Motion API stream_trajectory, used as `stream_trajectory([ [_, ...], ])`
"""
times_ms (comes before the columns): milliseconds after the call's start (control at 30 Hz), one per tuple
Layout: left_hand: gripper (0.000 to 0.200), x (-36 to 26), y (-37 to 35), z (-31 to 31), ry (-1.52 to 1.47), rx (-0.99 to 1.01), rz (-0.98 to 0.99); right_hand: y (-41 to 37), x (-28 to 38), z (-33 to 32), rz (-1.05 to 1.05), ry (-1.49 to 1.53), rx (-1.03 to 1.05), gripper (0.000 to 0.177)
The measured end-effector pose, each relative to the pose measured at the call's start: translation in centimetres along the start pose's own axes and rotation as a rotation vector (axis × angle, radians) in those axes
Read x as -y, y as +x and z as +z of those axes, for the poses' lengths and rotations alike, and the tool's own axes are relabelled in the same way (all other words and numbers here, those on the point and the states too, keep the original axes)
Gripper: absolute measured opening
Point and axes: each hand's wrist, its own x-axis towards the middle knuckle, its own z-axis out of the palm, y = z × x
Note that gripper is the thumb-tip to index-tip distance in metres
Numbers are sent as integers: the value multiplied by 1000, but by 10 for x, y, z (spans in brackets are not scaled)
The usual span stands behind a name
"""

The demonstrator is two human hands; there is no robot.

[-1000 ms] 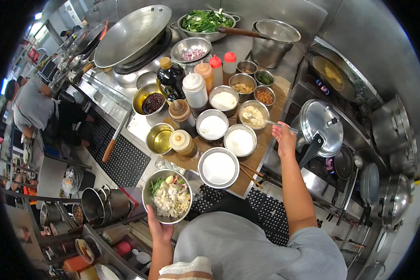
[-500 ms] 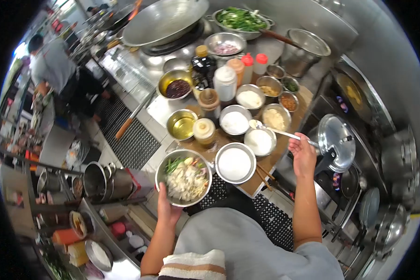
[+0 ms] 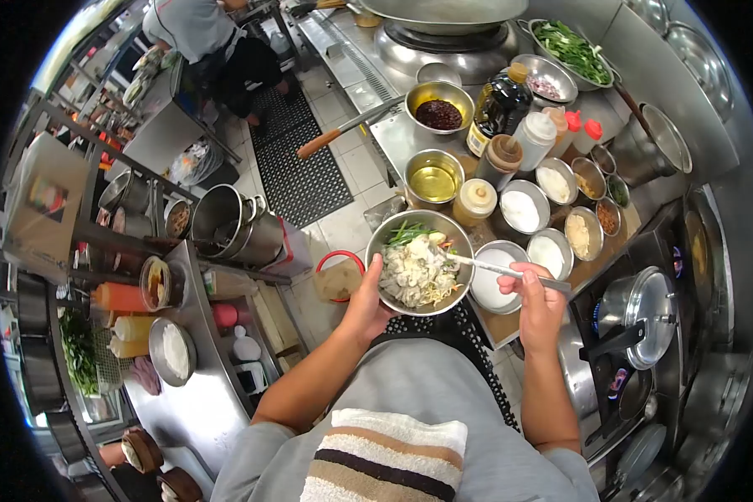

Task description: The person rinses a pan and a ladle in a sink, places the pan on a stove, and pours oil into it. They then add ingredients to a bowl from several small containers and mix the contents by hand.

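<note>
My left hand [image 3: 366, 303] grips the left rim of a steel bowl [image 3: 462, 286], thumb over the edge. Inside lies a pale chopped mixture [image 3: 412, 278], with green strips and thin yellowish shreds at its sides. My right hand [image 3: 538, 311] is closed around the handle of a long metal spoon [image 3: 495, 268]. The spoon's tip reaches over the bowl's right side, at the food; its head is hard to make out. Just right of the bowl, partly behind the spoon and my right hand, stands a bowl of white powder [image 3: 487, 294].
Seasoning bowls [image 3: 545, 251], squeeze bottles [image 3: 474, 201] and an oil pot [image 3: 433, 177] crowd the counter. A pressure cooker [image 3: 644, 314] sits at the right, near lit burners. A ladle [image 3: 322, 142] juts over the aisle. One co-worker [image 3: 205, 42] stands at the far left.
The spoon has moved left, from above the seasoning bowls to the steel bowl. My view has turned, and the held bowl now sits closer to the white powder bowl, overlapping it in view.
</note>
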Motion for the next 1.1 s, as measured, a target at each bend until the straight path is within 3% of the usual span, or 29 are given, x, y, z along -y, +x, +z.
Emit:
stream_trajectory([
  [300, 57, -11, -14, -17, -38, -18, 30, 7, 18, 24, -130, -161, 13, 25],
  [700, 56, -38, -25, -76, -65, 110, 7, -42, 20, 92, -113, -310, 2, 21],
  [867, 54, -49, -33, -86, -63, 129, -19, -60, 21, 108, -238, -472, 125, 15],
  [967, 55, -48, -37, -87, -79, 139, -15, -61, 29, 105, -373, -566, 159, 14],
  [1033, 55, -44, -40, -89, -86, 140, -11, -59, 43, 102, -601, -755, 342, 13],
  [1100, 57, -39, -42, -84, -139, 147, 12, -61, 50, 88, -631, -705, 323, 13],
])
